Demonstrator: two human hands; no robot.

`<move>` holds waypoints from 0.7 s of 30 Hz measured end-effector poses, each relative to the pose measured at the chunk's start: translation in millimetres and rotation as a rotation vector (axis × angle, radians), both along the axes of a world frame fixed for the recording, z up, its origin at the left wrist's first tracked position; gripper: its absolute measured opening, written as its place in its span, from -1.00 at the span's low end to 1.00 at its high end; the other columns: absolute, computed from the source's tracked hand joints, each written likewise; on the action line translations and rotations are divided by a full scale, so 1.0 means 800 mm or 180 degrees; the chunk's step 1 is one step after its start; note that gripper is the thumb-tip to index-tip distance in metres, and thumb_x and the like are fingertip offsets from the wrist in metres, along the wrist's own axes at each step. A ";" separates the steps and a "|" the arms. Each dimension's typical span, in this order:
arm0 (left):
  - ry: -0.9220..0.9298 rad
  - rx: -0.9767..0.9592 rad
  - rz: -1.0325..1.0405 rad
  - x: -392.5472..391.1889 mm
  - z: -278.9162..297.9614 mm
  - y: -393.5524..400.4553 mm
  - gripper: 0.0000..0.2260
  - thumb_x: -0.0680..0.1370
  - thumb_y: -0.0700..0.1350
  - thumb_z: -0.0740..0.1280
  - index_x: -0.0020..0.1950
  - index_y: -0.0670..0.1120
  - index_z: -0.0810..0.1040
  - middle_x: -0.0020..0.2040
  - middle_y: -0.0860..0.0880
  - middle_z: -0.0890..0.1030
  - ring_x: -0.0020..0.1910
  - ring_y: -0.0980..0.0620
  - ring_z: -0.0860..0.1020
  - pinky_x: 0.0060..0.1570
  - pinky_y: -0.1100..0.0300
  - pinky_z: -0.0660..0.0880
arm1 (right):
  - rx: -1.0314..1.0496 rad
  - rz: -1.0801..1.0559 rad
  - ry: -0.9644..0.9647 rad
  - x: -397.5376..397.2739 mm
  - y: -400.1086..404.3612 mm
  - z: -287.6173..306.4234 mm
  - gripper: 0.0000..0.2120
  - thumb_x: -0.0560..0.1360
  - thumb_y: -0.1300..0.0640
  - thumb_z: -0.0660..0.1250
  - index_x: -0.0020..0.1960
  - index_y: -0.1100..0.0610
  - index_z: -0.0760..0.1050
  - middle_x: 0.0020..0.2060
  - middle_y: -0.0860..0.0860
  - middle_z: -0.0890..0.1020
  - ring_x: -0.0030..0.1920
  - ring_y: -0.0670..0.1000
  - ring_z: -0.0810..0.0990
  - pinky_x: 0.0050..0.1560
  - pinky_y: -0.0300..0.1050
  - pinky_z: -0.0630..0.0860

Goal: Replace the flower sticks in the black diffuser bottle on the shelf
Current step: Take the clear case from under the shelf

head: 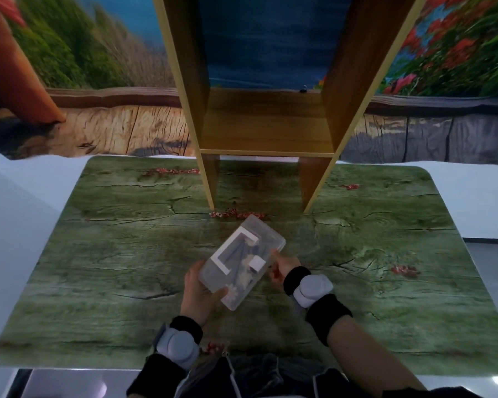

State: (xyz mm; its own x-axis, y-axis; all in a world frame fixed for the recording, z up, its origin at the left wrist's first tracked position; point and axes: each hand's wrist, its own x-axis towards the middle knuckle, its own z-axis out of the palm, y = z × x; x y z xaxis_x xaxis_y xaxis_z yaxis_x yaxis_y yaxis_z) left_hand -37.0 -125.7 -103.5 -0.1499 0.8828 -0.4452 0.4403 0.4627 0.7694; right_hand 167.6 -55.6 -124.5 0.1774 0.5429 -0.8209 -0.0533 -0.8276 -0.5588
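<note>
I hold a clear plastic box (266,239) with both hands just above the green table, tilted with its far end toward the shelf. Inside it show a white frame, thin dark sticks and pale flower heads (243,278). My left hand (200,291) grips the box's near left corner, thumb on top. My right hand (283,267) holds its right side, mostly hidden behind the box. The wooden shelf (266,122) stands ahead at the table's far middle. No black diffuser bottle is visible on the shelf board in view.
The green wood-print table (112,268) spreads wide to both sides of my hands. The shelf's two legs (314,185) stand on it just beyond the box. A printed backdrop (98,67) closes the far side. Grey sensors are strapped on both wrists.
</note>
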 end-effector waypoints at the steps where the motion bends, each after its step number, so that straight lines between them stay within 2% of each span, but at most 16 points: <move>1: 0.0069 0.0049 -0.0011 0.001 0.005 -0.001 -0.28 0.28 -0.06 0.51 0.35 -0.10 0.26 0.32 -0.19 0.32 0.28 -0.19 0.37 0.23 -0.21 0.41 | 0.0072 0.0067 -0.0138 0.001 0.002 -0.001 -0.71 0.56 0.02 0.21 0.00 0.27 0.46 -0.41 0.11 0.45 -0.50 0.03 0.41 -0.63 -0.27 0.34; 3: 0.0177 0.0160 -0.0057 0.009 0.021 -0.001 -0.25 0.31 -0.15 0.52 0.40 -0.13 0.22 0.40 -0.20 0.26 0.36 -0.19 0.31 0.31 -0.20 0.34 | 0.0253 0.0124 -0.0308 0.001 0.004 -0.005 -0.70 0.54 0.04 0.25 0.05 0.29 0.48 -0.32 0.16 0.54 -0.44 0.07 0.48 -0.49 -0.15 0.45; 4: 0.0211 0.0201 -0.0112 0.011 0.023 -0.001 -0.23 0.30 -0.14 0.52 0.41 -0.13 0.20 0.43 -0.19 0.23 0.39 -0.18 0.28 0.34 -0.20 0.31 | 0.0357 0.0141 -0.0415 0.001 0.005 -0.009 -0.66 0.51 0.03 0.28 0.10 0.30 0.47 -0.20 0.20 0.60 -0.34 0.12 0.55 -0.38 -0.08 0.52; 5: 0.0240 0.0222 -0.0197 0.013 0.025 -0.001 -0.18 0.28 -0.10 0.54 0.42 -0.11 0.18 0.46 -0.17 0.20 0.42 -0.17 0.24 0.37 -0.20 0.27 | 0.0450 0.0179 -0.0544 0.001 0.006 -0.013 -0.59 0.46 0.02 0.33 0.16 0.29 0.44 -0.04 0.22 0.61 -0.19 0.16 0.60 -0.23 0.02 0.59; 7: 0.0385 0.0158 -0.0374 0.018 0.026 -0.002 0.00 0.14 0.11 0.55 0.45 -0.10 0.13 0.50 -0.12 0.14 0.47 -0.13 0.15 0.43 -0.18 0.17 | 0.0627 0.0298 -0.0838 0.004 0.008 -0.014 -0.46 0.40 0.03 0.39 0.27 0.25 0.32 0.19 0.18 0.51 0.11 0.19 0.54 0.10 0.16 0.55; 9: 0.0567 0.0119 -0.0492 0.022 0.026 -0.002 0.17 -0.01 0.25 0.48 0.47 -0.13 0.07 0.50 -0.12 0.11 0.48 -0.11 0.11 0.45 -0.12 0.13 | 0.0803 0.0436 -0.1018 0.005 0.008 -0.006 -0.48 0.43 0.11 0.38 0.30 0.22 0.26 0.25 0.14 0.41 0.21 0.19 0.45 0.19 0.12 0.49; 11: 0.0751 0.0127 -0.0588 0.026 0.028 -0.001 0.20 0.00 0.19 0.56 0.48 -0.14 0.03 0.48 -0.14 0.14 0.46 -0.13 0.12 0.44 -0.11 0.15 | 0.0902 0.0501 -0.0995 0.005 0.008 -0.002 -0.55 0.45 0.15 0.35 0.27 0.20 0.29 0.26 0.17 0.41 0.25 0.21 0.43 0.20 0.14 0.48; 14: 0.0848 0.0116 -0.0612 0.026 0.027 0.003 0.12 0.07 0.07 0.60 0.46 -0.15 0.05 0.41 -0.15 0.21 0.40 -0.15 0.20 0.39 -0.09 0.22 | 0.0957 0.0571 -0.0963 0.013 0.014 -0.038 -0.55 0.42 0.02 0.33 0.24 0.17 0.37 0.22 0.17 0.49 0.19 0.18 0.49 0.20 0.17 0.49; 17: 0.0751 0.0116 -0.0542 0.021 0.029 0.008 0.04 0.09 0.08 0.59 0.43 -0.12 0.13 0.31 -0.12 0.29 0.30 -0.13 0.29 0.30 -0.06 0.32 | 0.1026 0.0493 -0.0655 0.011 0.014 -0.038 -0.62 0.47 -0.09 0.22 0.16 0.13 0.48 0.11 0.16 0.59 0.08 0.17 0.57 0.18 0.20 0.51; 19: 0.0504 0.0078 -0.0463 0.020 0.036 0.015 -0.09 0.17 0.02 0.58 0.38 -0.13 0.19 0.24 -0.10 0.34 0.26 -0.11 0.34 0.25 -0.01 0.38 | 0.0986 0.0395 -0.0450 0.002 0.007 -0.007 -0.65 0.55 -0.04 0.15 0.22 0.12 0.46 0.14 0.11 0.56 0.14 0.14 0.53 0.26 0.18 0.44; 21: -0.0092 -0.0051 -0.0260 0.017 0.051 0.022 -0.31 0.30 -0.14 0.52 0.32 -0.12 0.25 0.12 -0.02 0.40 0.18 -0.05 0.40 0.12 0.13 0.43 | 0.0998 0.0377 -0.0330 -0.003 0.006 0.003 -0.65 0.58 0.02 0.14 0.30 0.14 0.40 0.19 0.07 0.51 0.21 0.10 0.48 0.33 0.15 0.38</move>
State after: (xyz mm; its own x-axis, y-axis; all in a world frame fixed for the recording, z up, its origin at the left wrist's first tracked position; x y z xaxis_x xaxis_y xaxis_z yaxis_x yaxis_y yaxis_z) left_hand -23.3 -108.4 -62.6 -0.0646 0.8843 -0.4623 0.4546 0.4385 0.7753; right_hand 165.4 -50.8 -122.0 0.1719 0.7875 -0.5919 0.1031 -0.6119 -0.7842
